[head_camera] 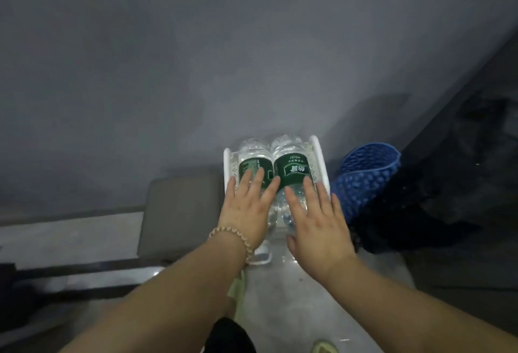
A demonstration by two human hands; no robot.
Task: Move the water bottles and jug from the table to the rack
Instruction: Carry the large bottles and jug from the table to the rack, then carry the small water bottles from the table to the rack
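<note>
Two clear water bottles with dark green labels lie side by side on a white rack (pixel 319 156) set against the grey wall. My left hand (pixel 248 207) rests flat on the left bottle (pixel 253 162), fingers spread. My right hand (pixel 314 221) lies flat on the right bottle (pixel 291 165), fingers also spread. Neither hand is wrapped around its bottle. The bottles' cap ends point towards me and are mostly hidden under my hands. A beaded bracelet sits on my left wrist. No jug is in view.
A blue dimpled mat (pixel 367 179) leans curled just right of the rack, with dark clutter (pixel 448 184) beyond it. A grey cushioned seat (pixel 179 212) stands left of the rack. Pale floor (pixel 294 296) runs below my arms.
</note>
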